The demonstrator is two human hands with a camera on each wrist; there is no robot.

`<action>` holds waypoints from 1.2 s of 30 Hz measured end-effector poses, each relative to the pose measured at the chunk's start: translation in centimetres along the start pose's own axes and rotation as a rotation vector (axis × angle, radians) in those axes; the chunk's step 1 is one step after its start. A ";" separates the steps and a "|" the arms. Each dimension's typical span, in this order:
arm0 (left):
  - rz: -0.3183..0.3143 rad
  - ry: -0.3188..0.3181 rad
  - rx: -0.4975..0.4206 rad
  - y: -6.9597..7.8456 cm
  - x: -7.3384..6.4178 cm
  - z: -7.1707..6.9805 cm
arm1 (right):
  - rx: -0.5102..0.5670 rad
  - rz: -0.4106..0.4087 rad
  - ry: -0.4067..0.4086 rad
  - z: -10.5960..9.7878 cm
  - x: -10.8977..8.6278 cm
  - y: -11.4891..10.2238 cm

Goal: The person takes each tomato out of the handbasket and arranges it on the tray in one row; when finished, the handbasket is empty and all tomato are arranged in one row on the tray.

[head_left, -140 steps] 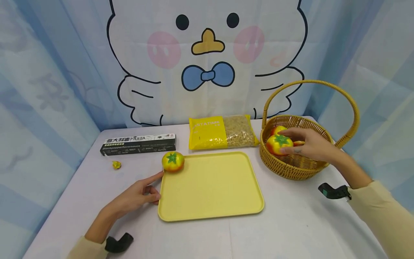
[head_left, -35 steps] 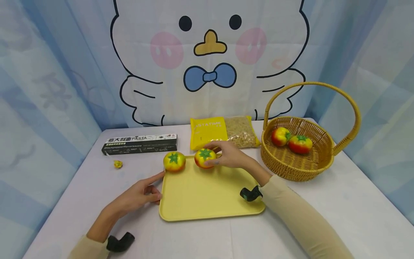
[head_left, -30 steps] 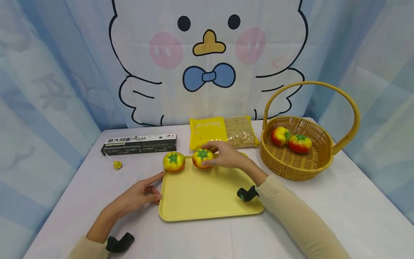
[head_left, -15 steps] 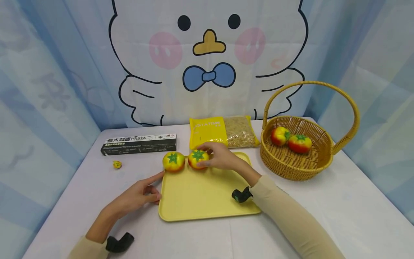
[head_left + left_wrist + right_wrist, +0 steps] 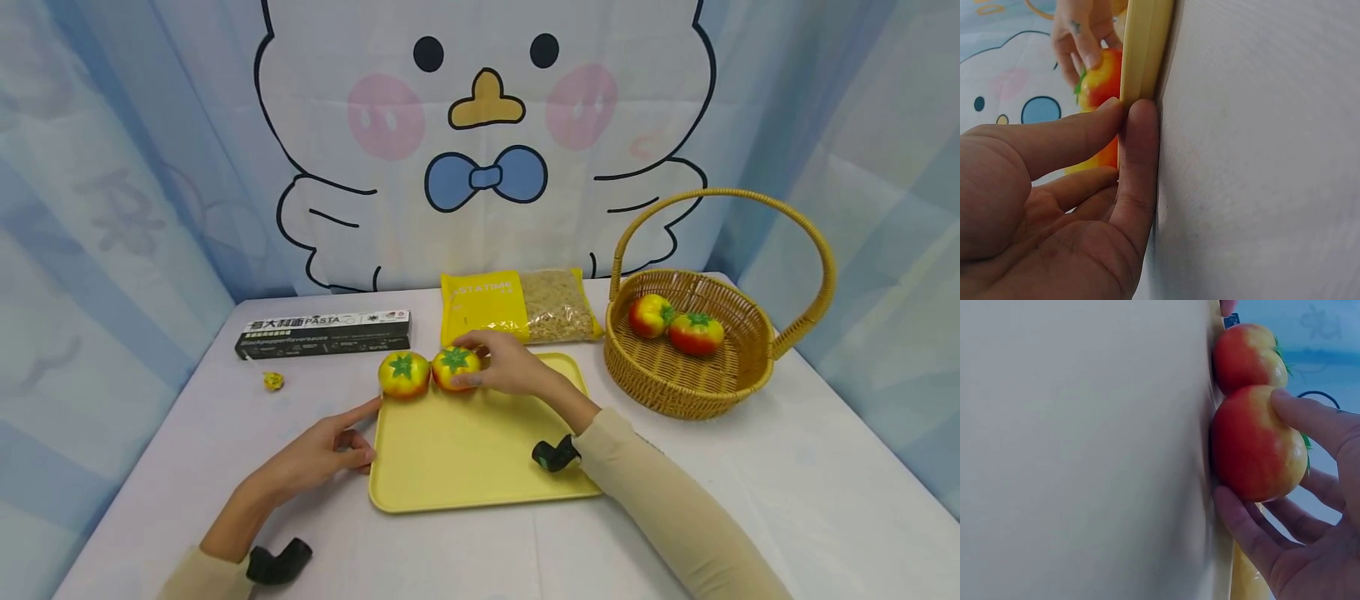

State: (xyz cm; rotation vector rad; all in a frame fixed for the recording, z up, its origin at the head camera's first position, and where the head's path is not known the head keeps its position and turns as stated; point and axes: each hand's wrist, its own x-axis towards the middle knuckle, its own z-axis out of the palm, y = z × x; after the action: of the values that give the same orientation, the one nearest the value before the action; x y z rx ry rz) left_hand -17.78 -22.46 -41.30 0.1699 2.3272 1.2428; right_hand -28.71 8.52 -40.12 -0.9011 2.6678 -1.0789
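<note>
In the head view my right hand (image 5: 501, 362) holds a red-and-yellow tomato (image 5: 455, 367) with a green star-shaped top, at the back of the yellow tray (image 5: 480, 454). Thumb and fingers lie around this tomato (image 5: 1257, 447) in the right wrist view, its side against the tray surface. Right beside it, in the tray's back left corner, sits a second tomato (image 5: 405, 373). My left hand (image 5: 318, 454) is at the tray's left edge. There the left wrist view shows thumb and a finger (image 5: 1141, 134) pinching the tray's rim (image 5: 1144, 50).
A wicker basket (image 5: 675, 400) with a tall handle stands at the right, with two more tomatoes (image 5: 696, 335) inside. Behind the tray lie a yellow pasta bag (image 5: 483, 308) and a black pasta box (image 5: 326, 335). A small yellow piece (image 5: 273, 381) lies left of the tray.
My right hand has carried a tomato from the basket to the tray, then slid it left until it meets the other tomato. My left hand has stayed at the tray's edge.
</note>
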 end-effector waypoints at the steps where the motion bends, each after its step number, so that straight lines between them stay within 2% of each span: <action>1: 0.000 0.000 0.000 0.0 0.0 0.0 | 0.000 -0.001 0.003 0.1 0.0 0.0; 16: 0.002 -0.011 -0.013 0.1 0.1 -0.1 | 0.023 0.033 0.016 0.2 0.2 -0.1; 36: -0.010 0.008 0.004 -0.2 0.1 0.0 | 0.000 0.032 0.001 -0.1 -0.1 -0.5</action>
State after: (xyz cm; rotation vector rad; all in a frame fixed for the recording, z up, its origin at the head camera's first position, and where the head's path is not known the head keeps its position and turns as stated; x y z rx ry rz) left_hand -17.81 -22.56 -41.52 0.1550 2.3350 1.2361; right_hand -28.42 8.37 -39.70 -0.8549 2.6737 -1.0720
